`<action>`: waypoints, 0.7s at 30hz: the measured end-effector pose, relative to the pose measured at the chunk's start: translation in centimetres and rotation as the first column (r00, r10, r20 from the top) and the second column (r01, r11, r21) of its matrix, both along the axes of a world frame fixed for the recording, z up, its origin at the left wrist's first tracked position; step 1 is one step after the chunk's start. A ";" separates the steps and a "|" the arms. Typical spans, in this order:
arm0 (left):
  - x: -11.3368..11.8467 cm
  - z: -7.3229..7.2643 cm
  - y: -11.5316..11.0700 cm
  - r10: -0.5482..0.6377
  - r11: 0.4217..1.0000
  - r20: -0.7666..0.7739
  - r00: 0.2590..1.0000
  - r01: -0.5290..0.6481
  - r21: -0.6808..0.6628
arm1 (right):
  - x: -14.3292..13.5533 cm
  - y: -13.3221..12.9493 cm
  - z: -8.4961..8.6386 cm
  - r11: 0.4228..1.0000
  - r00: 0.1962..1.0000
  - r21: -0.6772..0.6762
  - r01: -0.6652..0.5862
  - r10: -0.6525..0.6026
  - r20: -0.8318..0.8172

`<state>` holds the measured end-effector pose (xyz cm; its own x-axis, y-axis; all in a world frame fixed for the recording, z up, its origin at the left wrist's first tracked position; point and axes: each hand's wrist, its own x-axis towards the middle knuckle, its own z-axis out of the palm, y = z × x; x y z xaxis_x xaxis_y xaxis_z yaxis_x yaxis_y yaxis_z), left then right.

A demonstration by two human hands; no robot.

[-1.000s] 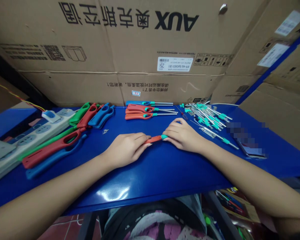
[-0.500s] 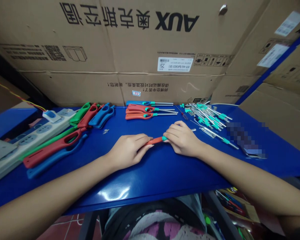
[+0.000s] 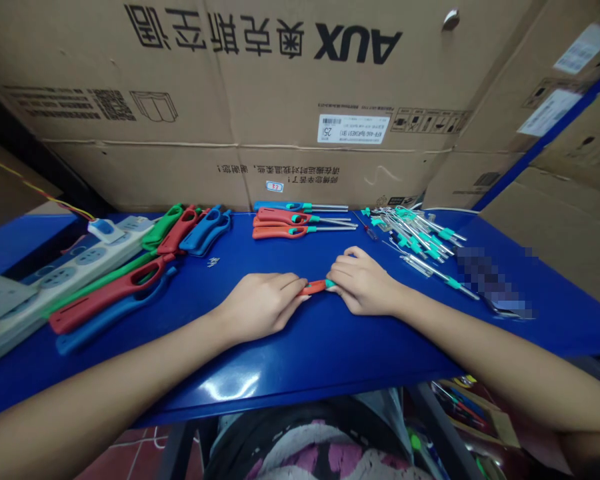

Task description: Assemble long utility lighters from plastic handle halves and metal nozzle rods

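Above the middle of the blue table, both my hands grip one red-orange gas lighter (image 3: 316, 287) with a teal collar. My left hand (image 3: 265, 303) is closed round its handle end, fingers and thumb pinched. My right hand (image 3: 363, 283) is closed at the teal collar and hides most of the metal tube. Beyond my hands lie lighters with tubes fitted, a blue one (image 3: 277, 207) and several red-orange ones (image 3: 277, 231). Past my right hand is a pile of metal tubes with teal parts (image 3: 420, 230). A few small screws (image 3: 213, 262) lie left of centre.
Lighter handles in green (image 3: 164, 227), red (image 3: 113, 297) and blue (image 3: 200, 230) lie at the left, beside a white power strip (image 3: 70, 267). A small screwdriver (image 3: 367, 227) lies near the tube pile. Cardboard (image 3: 260, 107) walls the back of the blue table (image 3: 260, 360).
The lighter has turned slightly in my hands, and more of its red side shows between them. The metal tube's tip, seen before beyond my right hand, is now hidden.
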<state>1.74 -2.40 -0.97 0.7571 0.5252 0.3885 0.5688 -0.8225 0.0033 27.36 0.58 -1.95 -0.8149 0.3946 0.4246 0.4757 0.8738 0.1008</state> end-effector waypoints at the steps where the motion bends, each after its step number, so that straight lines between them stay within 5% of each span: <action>1: 0.0 0.0 0.1 0.008 1.000 -0.001 1.000 -0.008 -0.010 | 0.0 0.1 0.0 1.000 1.000 -0.027 0.009 -0.009 0.018; 11: -0.2 0.0 1.1 0.166 0.981 0.005 0.986 -0.164 -0.102 | 1.4 1.5 0.9 0.902 0.983 -0.391 0.182 -0.177 0.049; 21: -1.5 0.0 2.3 0.176 0.958 0.104 0.979 -0.146 -0.246 | 4.2 2.5 1.7 0.875 0.984 -0.457 0.161 -0.178 0.004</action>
<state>0.23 -0.13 -0.95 0.6093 0.7238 0.3238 0.6764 -0.6875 0.2642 31.56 3.03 -0.25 -0.7054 0.6817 0.1940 0.6162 0.7251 -0.3074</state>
